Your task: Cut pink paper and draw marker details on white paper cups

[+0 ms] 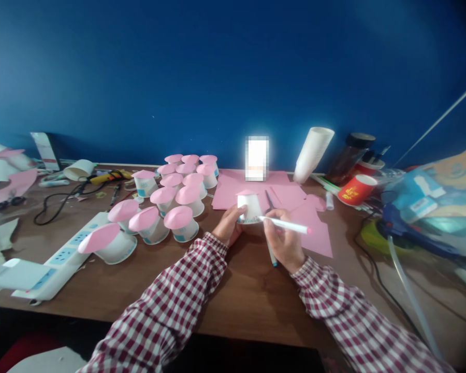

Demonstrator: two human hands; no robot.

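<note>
My left hand (pixel 230 226) grips a white paper cup (pixel 250 208) by its left side, in front of the pink paper. Its pink top edge faces away from me, and small bluish marks run along its lower rim. My right hand (pixel 284 237) pinches a white marker (pixel 289 224) with a pink end pointing right. The marker's tip meets or nearly meets the cup's lower right; I cannot tell which. Below the right hand, a second pen with a blue end (pixel 274 260) lies on the table, partly hidden.
Several upturned cups with pink cone tops (pixel 178 217) stand to the left, beside a white power strip (pixel 68 254). Pink paper sheets (pixel 233 187) lie behind my hands. A leaning cup stack (pixel 314 154), red cups (pixel 357 190) and a blue glue gun (pixel 404 228) are right. A bright phone (pixel 257 158) stands behind.
</note>
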